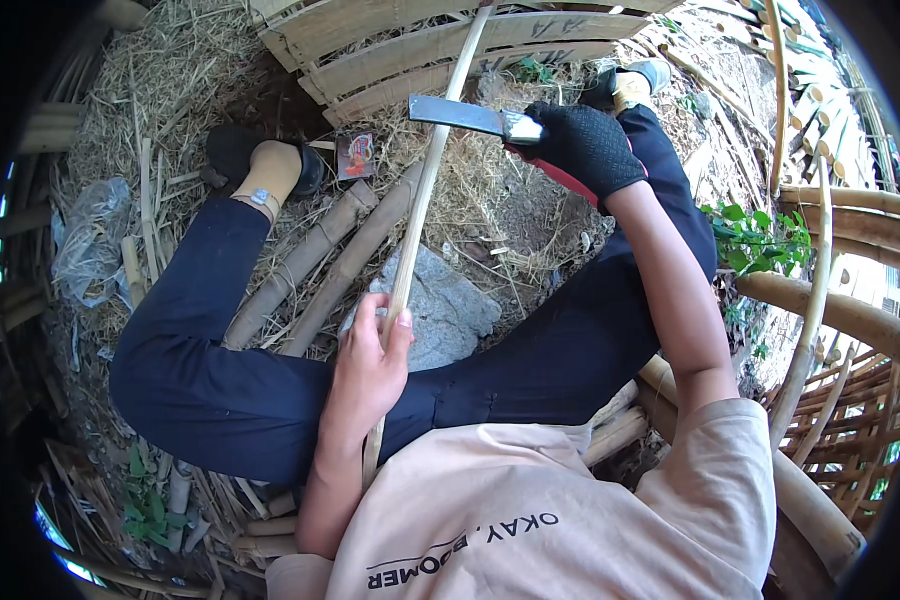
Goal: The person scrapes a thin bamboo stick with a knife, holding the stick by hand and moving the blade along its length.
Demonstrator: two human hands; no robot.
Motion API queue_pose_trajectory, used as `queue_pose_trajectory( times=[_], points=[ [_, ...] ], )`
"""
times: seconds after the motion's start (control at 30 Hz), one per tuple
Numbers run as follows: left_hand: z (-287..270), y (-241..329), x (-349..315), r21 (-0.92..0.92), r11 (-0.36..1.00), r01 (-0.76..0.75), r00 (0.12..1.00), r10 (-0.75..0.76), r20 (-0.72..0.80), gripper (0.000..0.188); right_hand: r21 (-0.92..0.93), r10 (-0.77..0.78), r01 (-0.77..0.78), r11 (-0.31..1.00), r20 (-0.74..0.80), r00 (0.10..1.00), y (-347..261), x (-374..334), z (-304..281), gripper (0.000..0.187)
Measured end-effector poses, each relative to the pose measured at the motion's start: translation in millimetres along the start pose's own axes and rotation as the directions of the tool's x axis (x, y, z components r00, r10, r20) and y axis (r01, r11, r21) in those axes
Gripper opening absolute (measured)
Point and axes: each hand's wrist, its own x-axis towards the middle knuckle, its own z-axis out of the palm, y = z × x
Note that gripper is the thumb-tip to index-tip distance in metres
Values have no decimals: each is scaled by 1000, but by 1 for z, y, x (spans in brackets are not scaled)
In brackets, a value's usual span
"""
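Observation:
My bare left hand [372, 365] grips a long, pale bamboo strip [427, 190], thumb lying along it. The strip slants from beside my left forearm up to the wooden crate at the top. In a black glove with a red palm, my right hand [585, 150] is closed round the light-coloured handle of a knife [457, 114]. Its broad, dark, blunt-ended blade points left and crosses the strip well beyond my left hand. Whether the edge touches the strip, I cannot tell. Below the strip, between my legs, lies a grey rock [440, 310].
A slatted wooden crate [450, 45] stands ahead. Bamboo poles [305, 262] lie by my left leg, near a small printed packet [355, 156]. A crumpled clear plastic bag [92, 240] is at the left. Bamboo rails [820, 300] and a green plant [760, 240] border the right side.

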Motion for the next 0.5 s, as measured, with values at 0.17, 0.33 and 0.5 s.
queue_pose_trajectory(
  times=[0.17, 0.33, 0.5],
  points=[
    [-21, -27, -20, -251, 936, 247, 925, -151, 348, 29, -17, -75, 75, 997, -41, 996, 11, -2, -4, 34],
    [-12, -12, -15, -464, 832, 302, 928, -145, 343, 30, 58, -100, 102, 993, -41, 994, -2, -9, -4, 29],
    [-5, 7, -1, -583, 696, 420, 885, -171, 434, 32, 157, -94, 70, 985, 147, 985, -39, -18, -5, 38]
  ],
)
